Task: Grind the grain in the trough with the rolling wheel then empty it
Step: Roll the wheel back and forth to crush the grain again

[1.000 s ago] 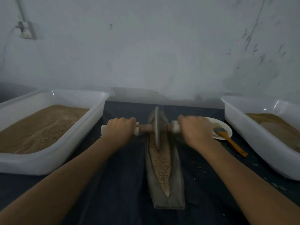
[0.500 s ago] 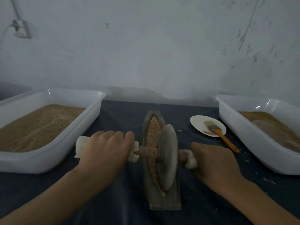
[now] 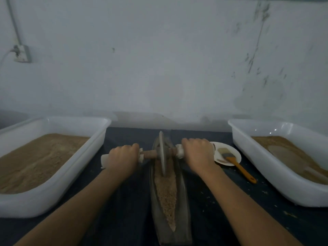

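Wheel (image 3: 162, 153): upright in trough (image 3: 182, 189), at its far end, between the fingers. Left hand (image 3: 122, 158) and right hand (image 3: 197, 153) each wrap the axle. Grain (image 3: 166, 190): coarse, nearer than the fingers. Grinding underway; emptying not begun.

- Looks like a small workshop / grain-processing room, not a home kitchen.
- Bare wall (image 3: 159, 59), pale, scuffed w/ dark marks; surface-mounted socket (image 3: 21, 53) w/ exposed cable.
- Table (image 3: 124, 219) under dark cloth, grain bits scattered on it.
- Two big white tubs, left tub (image 3: 53, 196) & right tub (image 3: 262, 174), both w/ brown ground meal.
- Narrow trough (image 3: 183, 201) w/ grain (image 3: 166, 192) & wheel (image 3: 162, 153) on an axle: hand-milling gear.
- Brush (image 3: 236, 161) on plate (image 3: 232, 151), for sweeping meal.
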`<action>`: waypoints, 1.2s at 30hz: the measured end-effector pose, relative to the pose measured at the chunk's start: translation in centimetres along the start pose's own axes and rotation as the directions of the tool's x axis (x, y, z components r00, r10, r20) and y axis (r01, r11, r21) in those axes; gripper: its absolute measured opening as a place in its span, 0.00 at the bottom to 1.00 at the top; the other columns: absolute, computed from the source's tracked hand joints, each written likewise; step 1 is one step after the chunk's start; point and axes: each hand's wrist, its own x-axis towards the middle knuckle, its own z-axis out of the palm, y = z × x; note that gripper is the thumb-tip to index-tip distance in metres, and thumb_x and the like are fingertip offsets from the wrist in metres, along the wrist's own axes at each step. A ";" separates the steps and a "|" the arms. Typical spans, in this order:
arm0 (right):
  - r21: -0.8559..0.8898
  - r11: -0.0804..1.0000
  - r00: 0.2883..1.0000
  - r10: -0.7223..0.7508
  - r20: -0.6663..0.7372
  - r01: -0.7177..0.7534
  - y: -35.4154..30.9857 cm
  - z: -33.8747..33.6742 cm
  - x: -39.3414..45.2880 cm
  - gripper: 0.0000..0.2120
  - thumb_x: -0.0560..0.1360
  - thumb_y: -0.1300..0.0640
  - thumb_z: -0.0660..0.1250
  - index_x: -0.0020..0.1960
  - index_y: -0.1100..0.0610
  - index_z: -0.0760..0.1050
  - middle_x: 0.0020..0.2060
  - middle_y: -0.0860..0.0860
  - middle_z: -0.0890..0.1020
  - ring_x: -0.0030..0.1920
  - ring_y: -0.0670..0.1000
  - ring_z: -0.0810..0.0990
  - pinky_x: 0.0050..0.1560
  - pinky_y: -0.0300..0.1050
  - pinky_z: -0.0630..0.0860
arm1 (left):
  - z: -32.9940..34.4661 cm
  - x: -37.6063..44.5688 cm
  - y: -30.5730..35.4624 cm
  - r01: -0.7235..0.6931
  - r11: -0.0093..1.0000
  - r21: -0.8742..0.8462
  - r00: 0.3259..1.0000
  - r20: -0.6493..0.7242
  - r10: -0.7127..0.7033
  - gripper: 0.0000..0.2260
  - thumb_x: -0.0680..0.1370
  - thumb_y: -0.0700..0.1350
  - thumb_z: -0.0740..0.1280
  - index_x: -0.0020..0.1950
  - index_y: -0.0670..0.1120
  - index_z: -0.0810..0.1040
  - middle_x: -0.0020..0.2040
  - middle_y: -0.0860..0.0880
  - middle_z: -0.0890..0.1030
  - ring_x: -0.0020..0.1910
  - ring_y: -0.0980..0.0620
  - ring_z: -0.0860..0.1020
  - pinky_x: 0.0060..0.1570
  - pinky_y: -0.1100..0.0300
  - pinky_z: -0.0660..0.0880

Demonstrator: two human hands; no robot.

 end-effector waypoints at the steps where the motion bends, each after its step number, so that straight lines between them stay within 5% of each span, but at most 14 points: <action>1: 0.026 1.000 1.000 0.001 0.010 -0.001 0.1 -0.1 -0.6 0.06 0.71 0.54 0.69 0.45 0.52 0.72 0.39 0.50 0.81 0.39 0.54 0.80 0.36 0.46 0.63 | -0.6 -0.4 0.2 -0.013 1.000 0.007 1.000 0.013 0.013 0.11 0.75 0.52 0.65 0.44 0.52 0.63 0.44 0.52 0.79 0.40 0.49 0.78 0.35 0.57 0.66; 5: 0.166 0.986 0.992 -0.044 0.117 0.024 1.0 -1.4 -5.4 0.08 0.71 0.49 0.67 0.44 0.48 0.68 0.39 0.48 0.79 0.39 0.52 0.79 0.35 0.45 0.68 | -4.5 -4.8 0.6 -0.112 0.993 0.042 0.991 0.075 0.108 0.15 0.73 0.53 0.68 0.43 0.53 0.61 0.40 0.54 0.76 0.35 0.53 0.73 0.33 0.57 0.64; 8: 0.245 0.970 0.980 -0.064 0.189 0.016 1.9 -2.7 -9.8 0.17 0.65 0.45 0.71 0.38 0.43 0.61 0.31 0.44 0.73 0.33 0.47 0.75 0.33 0.47 0.74 | -7.7 -8.5 0.9 -0.303 0.950 0.076 0.947 -0.090 0.309 0.23 0.56 0.49 0.80 0.37 0.51 0.66 0.28 0.53 0.70 0.23 0.53 0.68 0.26 0.59 0.58; 10: 0.229 0.972 0.993 -0.075 0.088 0.053 2.1 -3.7 -11.6 0.24 0.56 0.46 0.75 0.36 0.43 0.59 0.26 0.44 0.71 0.26 0.45 0.72 0.24 0.46 0.72 | -8.8 -9.7 1.0 -0.328 0.943 0.054 0.932 -0.146 0.332 0.25 0.47 0.46 0.82 0.32 0.50 0.68 0.23 0.52 0.68 0.18 0.52 0.67 0.24 0.60 0.56; 12: 0.198 0.978 0.993 -0.087 0.082 0.069 2.0 -4.0 -11.8 0.27 0.52 0.46 0.76 0.35 0.42 0.58 0.24 0.44 0.70 0.23 0.44 0.70 0.20 0.43 0.67 | -8.7 -9.9 1.2 -0.274 0.959 0.078 0.959 -0.058 0.279 0.24 0.50 0.49 0.82 0.32 0.51 0.67 0.23 0.53 0.68 0.19 0.53 0.66 0.24 0.62 0.53; 14: 0.201 0.977 0.991 -0.092 0.100 0.070 1.9 -3.2 -10.8 0.23 0.59 0.44 0.73 0.36 0.43 0.58 0.25 0.43 0.68 0.26 0.45 0.72 0.23 0.43 0.67 | -7.7 -8.8 1.4 -0.223 0.959 0.176 0.974 0.004 0.226 0.21 0.62 0.55 0.76 0.37 0.55 0.63 0.27 0.54 0.65 0.24 0.56 0.65 0.25 0.62 0.50; 18: 0.227 0.974 0.985 -0.017 0.170 -0.022 1.5 -0.3 -6.0 0.11 0.71 0.45 0.66 0.41 0.46 0.63 0.35 0.47 0.78 0.37 0.52 0.78 0.33 0.46 0.71 | -4.4 -4.7 1.4 -0.080 0.993 0.090 0.997 -0.001 0.080 0.15 0.71 0.53 0.69 0.41 0.55 0.61 0.32 0.55 0.65 0.31 0.54 0.67 0.30 0.58 0.60; 25: -0.004 0.998 0.998 0.062 0.033 -0.062 0.5 2.0 0.6 0.06 0.71 0.54 0.68 0.45 0.51 0.71 0.38 0.49 0.81 0.37 0.54 0.80 0.27 0.43 0.47 | -0.7 1.6 0.3 0.004 1.000 -0.006 1.000 -0.018 -0.004 0.10 0.76 0.53 0.64 0.42 0.52 0.65 0.43 0.50 0.79 0.41 0.46 0.78 0.36 0.55 0.65; 32: 0.202 0.979 0.988 -0.048 0.150 0.017 1.4 -0.2 -4.4 0.08 0.71 0.49 0.67 0.45 0.48 0.68 0.36 0.49 0.79 0.38 0.54 0.79 0.33 0.45 0.66 | -4.1 -3.4 1.1 -0.088 0.992 0.085 0.996 0.013 0.088 0.15 0.73 0.52 0.68 0.41 0.53 0.61 0.40 0.53 0.78 0.35 0.52 0.75 0.33 0.58 0.64; 36: 0.267 0.962 0.972 -0.110 0.209 0.052 2.3 -2.9 -10.4 0.20 0.65 0.44 0.68 0.35 0.42 0.55 0.26 0.42 0.66 0.29 0.45 0.71 0.27 0.44 0.65 | -7.9 -8.6 1.2 -0.307 0.951 0.046 0.937 -0.163 0.310 0.24 0.51 0.46 0.81 0.33 0.50 0.67 0.25 0.52 0.71 0.21 0.50 0.70 0.26 0.61 0.57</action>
